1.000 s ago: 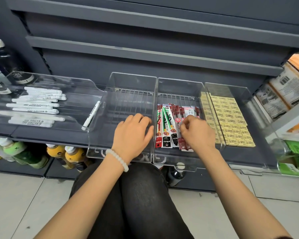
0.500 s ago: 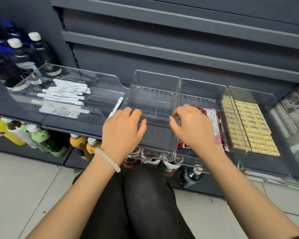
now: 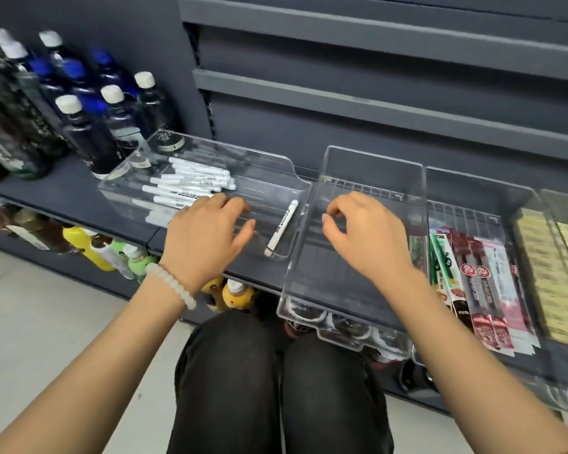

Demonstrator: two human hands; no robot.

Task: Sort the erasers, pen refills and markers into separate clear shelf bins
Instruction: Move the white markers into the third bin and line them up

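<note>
Several white markers (image 3: 191, 186) lie in the clear left bin (image 3: 286, 162), and one more marker (image 3: 282, 227) lies apart near that bin's right wall. My left hand (image 3: 207, 237) hovers over this bin with relaxed fingers, holding nothing. The middle clear bin (image 3: 371, 165) has nothing in it; my right hand (image 3: 364, 237) hangs above it, fingers loosely curled and holding nothing. Packed pen refills (image 3: 476, 280) fill the bin to the right. Yellow erasers (image 3: 551, 280) sit in rows at the far right.
Dark bottles (image 3: 89, 122) with white and blue caps stand on the shelf at the left, touching the marker bin. Yellow and green bottles (image 3: 112, 253) fill the shelf below. My knees (image 3: 276, 371) are right in front of the shelf edge. Grey slat panels rise behind.
My right hand left the pen refills and moved left over the middle bin. My left hand shifted left from the middle bin to over the marker bin. The view swung left.
</note>
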